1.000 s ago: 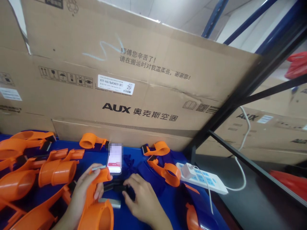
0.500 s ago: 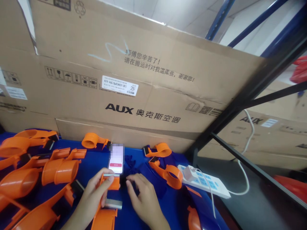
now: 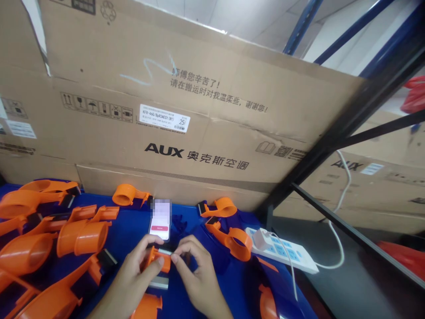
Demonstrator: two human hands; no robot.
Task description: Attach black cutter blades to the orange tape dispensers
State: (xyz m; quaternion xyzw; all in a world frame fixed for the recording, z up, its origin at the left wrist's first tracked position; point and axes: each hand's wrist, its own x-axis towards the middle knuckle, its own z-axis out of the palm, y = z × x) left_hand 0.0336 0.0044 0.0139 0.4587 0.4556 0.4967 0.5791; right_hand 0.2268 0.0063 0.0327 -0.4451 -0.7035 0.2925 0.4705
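Observation:
My left hand (image 3: 134, 274) grips an orange plastic tape dispenser (image 3: 156, 259) by its front end, low in the middle of the head view. My right hand (image 3: 195, 277) pinches a small black toothed part (image 3: 165, 250) against that front end with thumb and forefinger. The dispenser's orange body (image 3: 148, 306) runs down out of the frame between my wrists. A metal strip (image 3: 158, 283) shows just under my left fingers.
Several orange dispensers (image 3: 79, 235) lie on the blue table (image 3: 133, 226) to the left, with two more orange ones (image 3: 232, 239) to the right. A phone (image 3: 160, 219) lies beyond my hands. A white power strip (image 3: 282, 250) and a large cardboard box (image 3: 199, 133) stand behind.
My left hand turned the dispenser and brought its front end down toward the table. My right hand closed in and now pinches the black toothed part onto it.

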